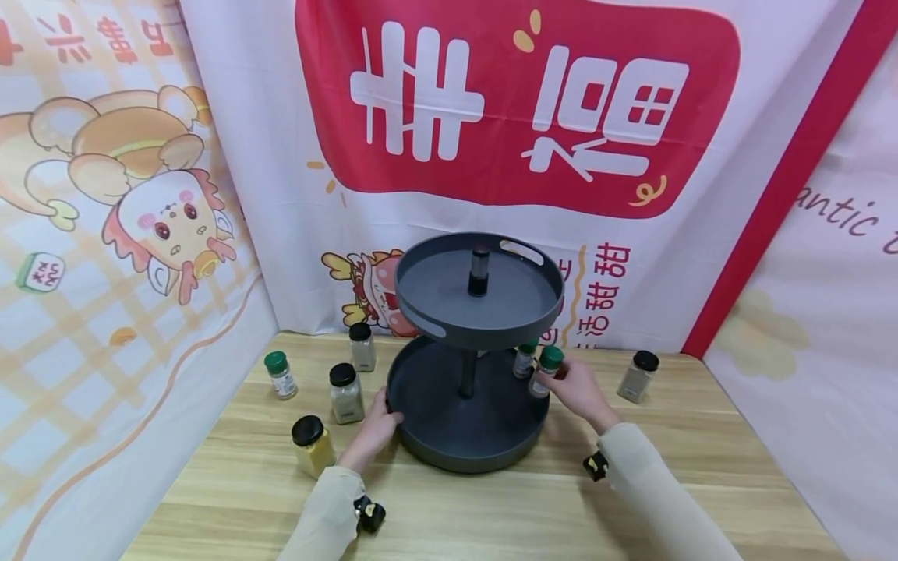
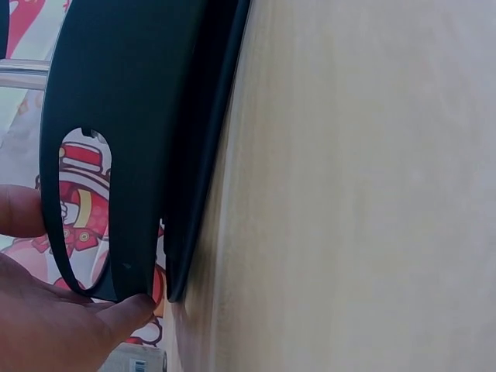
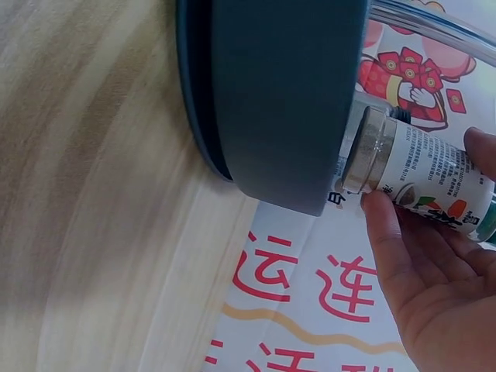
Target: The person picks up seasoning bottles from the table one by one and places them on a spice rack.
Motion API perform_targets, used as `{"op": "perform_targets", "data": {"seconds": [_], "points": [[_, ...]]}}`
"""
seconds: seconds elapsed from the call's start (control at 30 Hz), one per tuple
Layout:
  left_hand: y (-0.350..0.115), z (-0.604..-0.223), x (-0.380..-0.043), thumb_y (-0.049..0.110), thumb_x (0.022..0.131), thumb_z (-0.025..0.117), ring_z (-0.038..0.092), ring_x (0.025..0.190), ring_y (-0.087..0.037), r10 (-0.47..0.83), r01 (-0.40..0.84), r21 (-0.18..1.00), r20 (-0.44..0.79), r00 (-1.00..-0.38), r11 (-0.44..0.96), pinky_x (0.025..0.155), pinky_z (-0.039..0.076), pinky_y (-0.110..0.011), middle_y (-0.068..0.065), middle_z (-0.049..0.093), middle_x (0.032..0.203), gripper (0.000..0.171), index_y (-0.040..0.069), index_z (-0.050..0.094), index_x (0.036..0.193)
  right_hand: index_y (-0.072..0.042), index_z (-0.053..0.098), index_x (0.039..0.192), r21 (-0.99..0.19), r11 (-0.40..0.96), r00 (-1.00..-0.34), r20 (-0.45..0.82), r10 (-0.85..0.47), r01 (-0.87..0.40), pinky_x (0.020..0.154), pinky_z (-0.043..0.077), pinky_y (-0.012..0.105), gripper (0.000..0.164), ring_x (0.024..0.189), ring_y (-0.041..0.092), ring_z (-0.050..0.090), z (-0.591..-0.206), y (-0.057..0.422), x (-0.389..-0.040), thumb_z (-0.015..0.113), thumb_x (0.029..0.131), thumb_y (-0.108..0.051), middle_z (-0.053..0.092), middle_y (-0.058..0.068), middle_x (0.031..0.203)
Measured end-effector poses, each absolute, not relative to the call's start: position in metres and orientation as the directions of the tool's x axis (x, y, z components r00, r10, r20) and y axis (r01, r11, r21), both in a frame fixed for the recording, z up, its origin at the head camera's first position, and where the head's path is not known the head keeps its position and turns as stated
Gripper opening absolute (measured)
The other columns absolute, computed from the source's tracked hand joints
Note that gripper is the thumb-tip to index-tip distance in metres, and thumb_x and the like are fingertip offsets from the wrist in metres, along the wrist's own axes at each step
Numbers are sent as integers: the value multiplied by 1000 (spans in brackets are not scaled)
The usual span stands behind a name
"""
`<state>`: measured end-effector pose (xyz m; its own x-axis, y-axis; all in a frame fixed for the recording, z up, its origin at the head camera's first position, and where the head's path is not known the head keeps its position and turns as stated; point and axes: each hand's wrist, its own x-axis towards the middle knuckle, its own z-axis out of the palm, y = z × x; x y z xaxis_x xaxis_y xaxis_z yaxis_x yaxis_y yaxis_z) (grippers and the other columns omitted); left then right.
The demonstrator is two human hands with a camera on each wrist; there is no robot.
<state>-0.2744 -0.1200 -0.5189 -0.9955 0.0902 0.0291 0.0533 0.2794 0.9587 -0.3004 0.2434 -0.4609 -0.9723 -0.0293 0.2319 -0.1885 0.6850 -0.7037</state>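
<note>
A dark grey two-tier round rack (image 1: 466,460) stands on the table, its upper tray on a central post. On the left, my left hand (image 1: 375,428) grips the lower tray's rim beside the oval handle slot, as the left wrist view shows with the tray wall (image 2: 132,116). My right hand (image 1: 581,389) holds a green-capped spice jar (image 1: 542,382) at the right side of the lower tray. In the right wrist view, fingers and thumb pinch this labelled jar (image 3: 430,167) just over the tray's edge. Another green-capped jar (image 1: 523,363) stands behind it, in the lower tray.
Left of the rack stand a green-capped jar (image 1: 282,377) and black-capped jars: one yellow (image 1: 317,452), one pale (image 1: 347,401), one farther back (image 1: 362,352). Another black-capped jar (image 1: 637,380) stands at the right. Printed cloth (image 1: 245,117) hangs behind and at both sides.
</note>
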Motion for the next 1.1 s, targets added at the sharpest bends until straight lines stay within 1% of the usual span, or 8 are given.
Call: {"op": "perform_targets", "data": {"seconds": [0.13,0.3,0.43,0.6,0.9,1.1], "points": [[-119,-517,-273,-7,82,46,12,137,-45,89,44,959,20,-996,279,110,12,-54,-35,13,148,72,-15,8,144,-7,66,87,-692,694,-969,243,-34,-198,58,46,30,22,67,17,56,-464,242,-301,74,81,-26,64,4,75],[-118,-514,-270,-8,80,47,12,136,-47,87,65,959,43,-995,274,110,12,-55,-37,13,147,74,-16,8,143,-8,64,88,-694,692,-969,243,-37,-200,59,47,30,21,68,18,56,-465,241,-301,74,81,-25,64,5,77],[-116,-515,-268,-10,78,46,15,135,-48,79,92,957,72,-994,276,110,14,-56,-38,17,145,73,-17,11,142,-8,64,91,-686,705,-975,221,-36,-181,60,47,31,24,70,18,57,-467,240,-301,74,80,-26,65,5,79],[-113,-519,-269,-12,75,45,23,133,-47,50,118,955,108,-993,273,108,19,-55,-37,27,141,69,-16,20,140,-8,65,95,-668,724,-978,207,-40,-171,61,49,31,26,75,18,59,-473,240,-303,76,79,-26,67,5,85],[-109,-519,-265,-13,74,44,28,131,-46,23,128,955,127,-992,269,107,23,-55,-35,31,140,67,-15,25,138,-8,64,91,-641,751,-980,196,-39,-158,57,46,30,25,67,17,56,-474,238,-305,76,78,-25,64,4,77],[-109,-520,-264,-13,75,45,26,131,-47,30,122,958,118,-993,260,107,21,-55,-37,30,140,67,-16,22,138,-8,63,90,-643,754,-984,175,-28,-135,56,47,31,25,67,18,56,-479,236,-308,78,76,-23,63,5,77]]}}
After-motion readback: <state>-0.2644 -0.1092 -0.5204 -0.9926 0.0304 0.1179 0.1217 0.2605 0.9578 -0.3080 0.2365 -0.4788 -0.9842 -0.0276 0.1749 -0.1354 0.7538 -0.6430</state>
